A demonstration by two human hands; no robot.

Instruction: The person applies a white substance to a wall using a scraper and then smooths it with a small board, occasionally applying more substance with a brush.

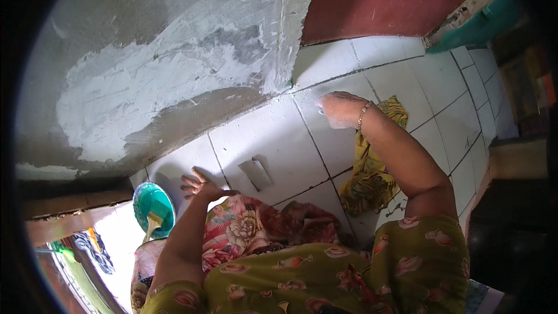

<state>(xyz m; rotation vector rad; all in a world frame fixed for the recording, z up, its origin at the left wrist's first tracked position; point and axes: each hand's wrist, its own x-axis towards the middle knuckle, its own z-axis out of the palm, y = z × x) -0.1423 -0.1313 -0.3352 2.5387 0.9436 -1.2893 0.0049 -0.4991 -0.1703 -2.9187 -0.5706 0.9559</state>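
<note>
My left hand point(201, 188) is spread open, fingers apart, low over the white tiled floor point(264, 131) or resting on it; I cannot tell which. It is empty, just right of a teal bucket point(137, 200) with a paintbrush point(153, 225) in it. My right hand point(343, 110) is closed near the wall's corner, above the tiles. Something small and pale shows at its left side, too unclear to name. Beneath the right forearm lies a crumpled yellow patterned cloth point(363, 177). Between the hands, a flat greyish rectangular piece point(254, 174) lies on the floor.
A grey wall point(145, 0) with an uneven white patch point(122, 90) rises at the left and ends in a corner. Beyond it stands a dark red panel point(383, 0). Coiled cable point(99, 256) lies at the lower left. A dark low piece of furniture point(511, 227) stands at the right.
</note>
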